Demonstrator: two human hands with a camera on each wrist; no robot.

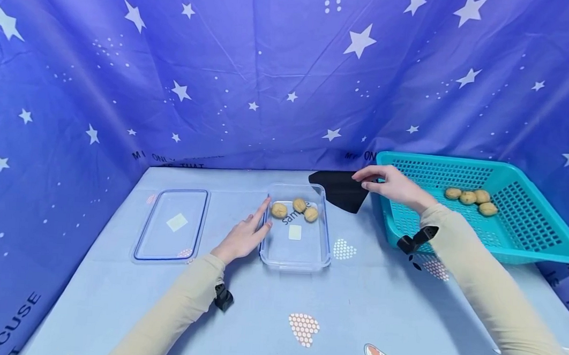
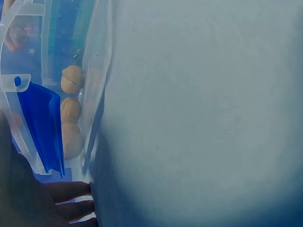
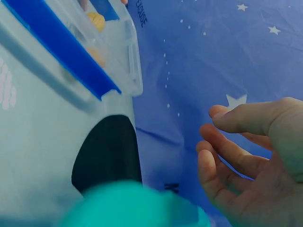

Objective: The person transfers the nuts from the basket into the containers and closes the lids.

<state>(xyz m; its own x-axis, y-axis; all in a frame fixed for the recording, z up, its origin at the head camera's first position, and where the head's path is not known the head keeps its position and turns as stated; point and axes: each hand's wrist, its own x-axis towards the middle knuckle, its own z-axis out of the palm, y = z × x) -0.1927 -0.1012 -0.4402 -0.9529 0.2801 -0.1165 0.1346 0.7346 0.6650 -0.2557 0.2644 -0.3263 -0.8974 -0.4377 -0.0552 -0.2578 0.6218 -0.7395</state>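
Note:
A clear plastic food container (image 1: 295, 256) stands on the table with three walnuts (image 1: 279, 210) near its far end. My left hand (image 1: 244, 236) touches the container's left side, its fingers extended along the wall. Above the left rim of the turquoise basket (image 1: 525, 182) hovers my right hand (image 1: 394, 184). Nothing sits between its loosely bent fingers, and the right wrist view shows a gap between thumb and fingertips. Several more walnuts (image 1: 468, 197) lie together inside the basket. In the left wrist view, walnuts (image 2: 72, 79) show through the container wall.
A clear lid (image 1: 170, 241) with a blue rim lies flat to the left of the container. Between container and basket is a black patch (image 1: 342, 190) on the table. A blue star-patterned curtain (image 1: 251, 79) closes off the back and sides.

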